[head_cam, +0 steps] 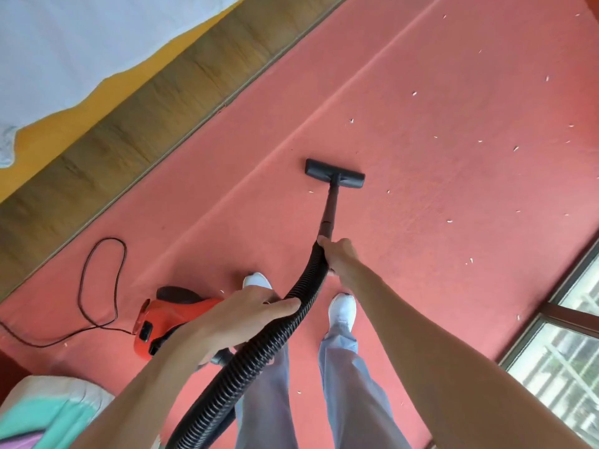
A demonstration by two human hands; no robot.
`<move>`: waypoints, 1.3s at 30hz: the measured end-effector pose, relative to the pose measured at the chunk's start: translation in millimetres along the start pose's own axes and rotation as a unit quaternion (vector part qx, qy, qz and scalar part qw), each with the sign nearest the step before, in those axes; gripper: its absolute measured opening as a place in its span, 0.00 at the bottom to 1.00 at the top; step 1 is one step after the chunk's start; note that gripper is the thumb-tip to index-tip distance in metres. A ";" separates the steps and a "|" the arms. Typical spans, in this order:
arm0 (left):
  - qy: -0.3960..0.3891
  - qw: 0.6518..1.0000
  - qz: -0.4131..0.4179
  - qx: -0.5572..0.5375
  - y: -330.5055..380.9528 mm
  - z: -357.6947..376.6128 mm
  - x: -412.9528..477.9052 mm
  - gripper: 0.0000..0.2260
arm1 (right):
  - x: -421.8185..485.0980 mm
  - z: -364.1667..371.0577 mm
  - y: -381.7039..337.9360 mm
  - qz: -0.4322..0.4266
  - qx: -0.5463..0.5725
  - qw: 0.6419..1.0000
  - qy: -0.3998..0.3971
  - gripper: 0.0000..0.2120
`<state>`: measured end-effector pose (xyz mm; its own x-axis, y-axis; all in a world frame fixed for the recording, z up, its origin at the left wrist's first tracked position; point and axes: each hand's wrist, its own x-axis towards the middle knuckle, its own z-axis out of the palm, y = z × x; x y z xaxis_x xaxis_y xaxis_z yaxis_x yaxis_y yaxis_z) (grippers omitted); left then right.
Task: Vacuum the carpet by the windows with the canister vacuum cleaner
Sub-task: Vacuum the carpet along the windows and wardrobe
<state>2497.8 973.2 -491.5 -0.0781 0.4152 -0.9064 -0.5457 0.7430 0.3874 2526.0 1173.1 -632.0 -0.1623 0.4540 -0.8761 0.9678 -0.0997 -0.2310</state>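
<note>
The red canister vacuum cleaner [162, 319] sits on the pink-red carpet [453, 189]. Its black power cord [81, 286] loops away on the side far from the person's legs. The ribbed black hose [259, 351] curves from beside the canister up past the person's white shoes [342, 309].

The hands are apart, and both are clamped on the hose. The left hand [240, 314] is nearest the canister, just above it, with fingers and thumb wrapped over the hose's middle. The right hand [337, 254] is farther from the canister and grips the hose's end where it joins the wand [330, 212].

The wand slopes down to the floor nozzle [335, 174], which lies flat on the carpet well beyond the canister. White scraps [414, 94] dot the carpet beyond and beside the nozzle. A window [564, 361] stands across the carpet from the canister, and a wooden floor strip [146, 102] borders the carpet on the canister's side.
</note>
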 end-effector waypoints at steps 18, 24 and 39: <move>-0.047 0.999 -0.016 0.018 -10.6 -53.8 -40.1 0.26 | -37.1 33.7 2.0 0.044 0.060 0.996 -0.057 0.10; 0.016 0.999 0.033 -0.033 2.1 -46.4 -31.8 0.13 | -22.4 21.6 -32.2 0.018 0.000 1.000 0.020 0.11; 0.006 0.996 0.056 0.069 77.3 -37.9 -8.0 0.09 | -9.3 -54.2 -44.3 0.068 0.131 0.989 0.019 0.11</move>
<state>2424.7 1007.4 -460.6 -0.1426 0.4937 -0.8578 -0.4124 0.7583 0.5050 2495.0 1221.3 -590.7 -0.0209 0.4531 -0.8912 0.8962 -0.3866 -0.2176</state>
